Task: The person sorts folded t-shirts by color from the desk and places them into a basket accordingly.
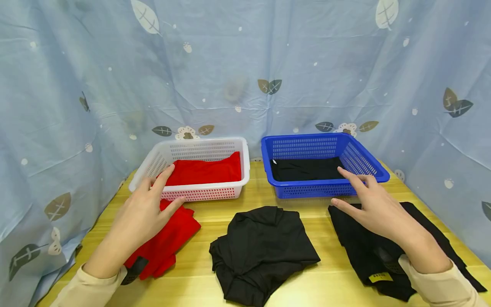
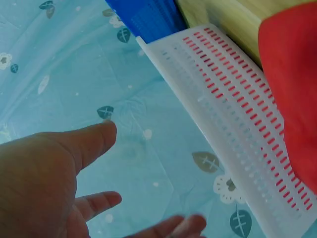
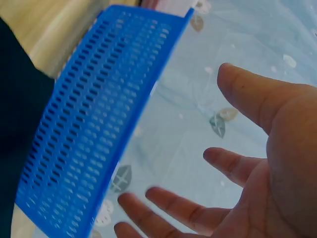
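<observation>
My left hand point(image 1: 143, 211) hovers with spread fingers over a rumpled red cloth point(image 1: 178, 232), just in front of the white basket point(image 1: 245, 170). Inside that basket lies a folded red cloth point(image 1: 209, 170). On the other side, my right hand point(image 1: 377, 209) is held above a black garment point(image 1: 356, 256) that has a yellow label point(image 1: 380, 277). Its fingers are extended and hold nothing. The blue basket point(image 1: 268, 164) behind it contains a folded black cloth point(image 1: 307, 169). Between the hands, a crumpled black garment point(image 1: 264, 251) lies on the table.
A wooden table point(image 1: 203, 283) carries everything. Behind and at both sides hangs a light blue curtain point(image 1: 215, 64) with leaf and flower prints. The two baskets stand side by side at the table's back, a narrow gap between them.
</observation>
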### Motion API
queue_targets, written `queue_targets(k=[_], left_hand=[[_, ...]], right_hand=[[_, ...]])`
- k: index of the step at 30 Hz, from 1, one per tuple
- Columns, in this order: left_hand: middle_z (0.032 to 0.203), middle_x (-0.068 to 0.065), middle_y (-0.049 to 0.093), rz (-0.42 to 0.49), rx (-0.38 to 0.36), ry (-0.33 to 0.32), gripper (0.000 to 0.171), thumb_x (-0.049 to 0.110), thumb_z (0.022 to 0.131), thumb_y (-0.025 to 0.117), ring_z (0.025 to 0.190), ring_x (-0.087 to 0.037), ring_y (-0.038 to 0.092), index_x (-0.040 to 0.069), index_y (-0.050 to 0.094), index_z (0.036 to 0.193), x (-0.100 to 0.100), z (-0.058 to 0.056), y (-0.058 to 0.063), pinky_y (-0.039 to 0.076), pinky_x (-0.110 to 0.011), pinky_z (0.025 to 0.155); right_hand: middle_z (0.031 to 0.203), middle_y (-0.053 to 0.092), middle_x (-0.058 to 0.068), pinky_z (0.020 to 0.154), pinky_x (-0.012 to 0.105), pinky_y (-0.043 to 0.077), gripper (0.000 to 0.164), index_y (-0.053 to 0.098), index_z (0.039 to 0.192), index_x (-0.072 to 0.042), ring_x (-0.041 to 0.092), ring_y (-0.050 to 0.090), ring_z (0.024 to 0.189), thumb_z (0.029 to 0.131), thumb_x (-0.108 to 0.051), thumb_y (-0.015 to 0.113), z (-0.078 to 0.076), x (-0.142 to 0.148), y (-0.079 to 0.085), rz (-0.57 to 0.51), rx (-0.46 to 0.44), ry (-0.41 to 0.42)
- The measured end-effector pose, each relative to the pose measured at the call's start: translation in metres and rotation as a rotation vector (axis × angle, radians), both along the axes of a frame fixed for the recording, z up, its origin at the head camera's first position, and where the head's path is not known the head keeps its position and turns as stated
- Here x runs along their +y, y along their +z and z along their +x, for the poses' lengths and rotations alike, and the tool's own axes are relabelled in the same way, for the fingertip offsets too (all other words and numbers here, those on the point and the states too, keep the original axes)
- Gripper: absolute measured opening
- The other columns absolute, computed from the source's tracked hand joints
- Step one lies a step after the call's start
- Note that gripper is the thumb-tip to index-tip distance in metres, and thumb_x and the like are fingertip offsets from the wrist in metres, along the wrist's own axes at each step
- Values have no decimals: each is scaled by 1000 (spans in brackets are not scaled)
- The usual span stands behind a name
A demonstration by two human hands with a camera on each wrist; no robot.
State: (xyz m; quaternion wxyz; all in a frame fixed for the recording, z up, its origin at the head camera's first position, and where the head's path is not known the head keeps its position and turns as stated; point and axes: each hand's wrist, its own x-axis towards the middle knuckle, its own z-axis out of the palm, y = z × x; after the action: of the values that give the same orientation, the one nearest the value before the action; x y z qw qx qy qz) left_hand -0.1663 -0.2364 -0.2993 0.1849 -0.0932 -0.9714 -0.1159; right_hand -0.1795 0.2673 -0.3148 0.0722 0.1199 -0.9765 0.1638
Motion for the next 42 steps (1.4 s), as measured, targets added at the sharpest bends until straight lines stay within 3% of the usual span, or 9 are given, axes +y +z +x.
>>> queue_targets(k=[4, 6, 8, 12, 16, 21, 28, 34, 42], left_hand=[[93, -16, 66, 50, -63, -88, 93, 38, 97, 81, 59, -17, 51, 20, 26, 170, 4, 0, -3, 47, -33, 54], [75, -5, 61, 97, -115, -145, 92, 35, 97, 81, 53, -12, 47, 19, 27, 169, 7, 0, -6, 44, -28, 53], [68, 2, 58, 159, -196, -200, 90, 34, 98, 81, 49, -9, 47, 19, 28, 169, 8, 0, -10, 45, -26, 52], [72, 4, 65, 263, -389, -289, 86, 38, 100, 77, 52, -12, 60, 23, 27, 169, 10, 2, -17, 52, -26, 60], [76, -1, 69, 319, -551, -374, 84, 43, 102, 73, 54, -18, 68, 26, 25, 168, 9, 6, -25, 56, -28, 68], [88, -12, 70, 448, -739, -451, 80, 38, 105, 69, 58, -26, 71, 30, 22, 170, 9, 12, -39, 62, -35, 63], [93, -17, 71, 698, -984, -484, 82, 23, 106, 70, 72, -36, 74, 28, 19, 171, 11, 27, -64, 65, -43, 65], [102, -18, 68, 800, -1093, -479, 87, 22, 106, 70, 84, -38, 78, 30, 13, 172, 18, 31, -80, 66, -44, 68], [106, -21, 68, 874, -1155, -484, 82, 23, 107, 68, 93, -35, 77, 31, 17, 170, 28, 27, -83, 67, -46, 77]], right_hand=[[138, 54, 33, 76, 55, 58, 87, 26, 171, -19, 35, 64, 103, 103, -52, 69, -2, -7, -7, -43, -30, 59], [133, 60, 29, 76, 52, 59, 84, 28, 170, -18, 33, 65, 105, 104, -49, 69, -6, -11, -11, -69, -54, 102], [132, 65, 25, 81, 51, 61, 82, 29, 169, -16, 32, 68, 110, 104, -47, 69, -9, -16, -16, -105, -95, 151], [129, 70, 20, 81, 42, 62, 80, 27, 170, -16, 25, 74, 102, 106, -44, 67, -16, -21, -26, -196, -244, 250], [118, 72, 13, 73, 31, 56, 79, 23, 171, -21, 20, 71, 82, 108, -42, 65, -19, -22, -34, -269, -405, 346], [113, 71, 12, 72, 33, 56, 77, 23, 171, -21, 22, 73, 80, 109, -38, 64, -21, -27, -41, -323, -532, 405], [104, 70, 10, 74, 36, 55, 68, 30, 167, -21, 27, 78, 81, 109, -37, 63, -24, -39, -55, -379, -665, 453], [108, 68, 12, 75, 38, 58, 66, 30, 167, -26, 30, 77, 78, 110, -35, 62, -24, -42, -61, -445, -710, 464], [100, 69, 12, 77, 35, 58, 63, 35, 165, -32, 28, 73, 75, 109, -37, 64, -23, -47, -64, -485, -796, 491]])
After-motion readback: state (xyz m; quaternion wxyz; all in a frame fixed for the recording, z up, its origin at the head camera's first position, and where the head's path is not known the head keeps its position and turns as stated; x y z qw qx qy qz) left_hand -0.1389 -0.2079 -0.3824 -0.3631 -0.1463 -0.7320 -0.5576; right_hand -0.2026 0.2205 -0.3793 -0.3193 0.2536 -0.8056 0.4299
